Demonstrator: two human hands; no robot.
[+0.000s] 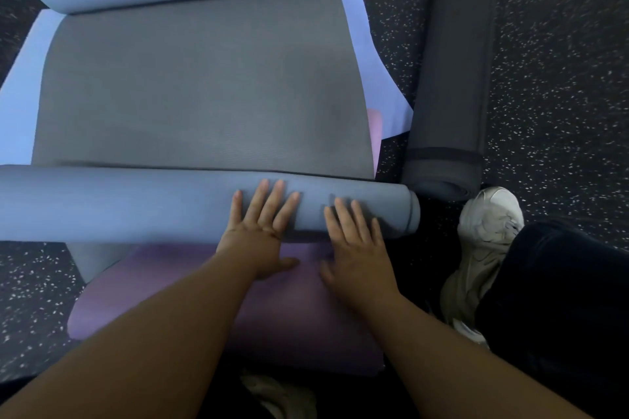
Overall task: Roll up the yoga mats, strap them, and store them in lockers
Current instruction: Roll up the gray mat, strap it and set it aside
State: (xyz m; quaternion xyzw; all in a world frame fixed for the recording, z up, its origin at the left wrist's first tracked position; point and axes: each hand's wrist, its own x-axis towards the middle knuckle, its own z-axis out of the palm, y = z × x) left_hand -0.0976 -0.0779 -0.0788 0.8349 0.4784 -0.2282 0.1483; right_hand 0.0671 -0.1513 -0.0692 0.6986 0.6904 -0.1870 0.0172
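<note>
Blue-grey mat (204, 85) lay on speckled floor (561, 78), near end rolled into tube (136, 204) across frame, far end curled up. Purple mat (190, 303) lay beneath, nearest viewer. Left hand (262, 231) pressed flat on roll, fingers (272, 201) straight, grasping nothing. Right hand (354, 245) just beside it, likewise flat, fingers released. Dark rolled mat (452, 78), strap (442, 155) around near end, lay right, touching floor. White shoe (486, 224) beside it. No containers visible.
</note>
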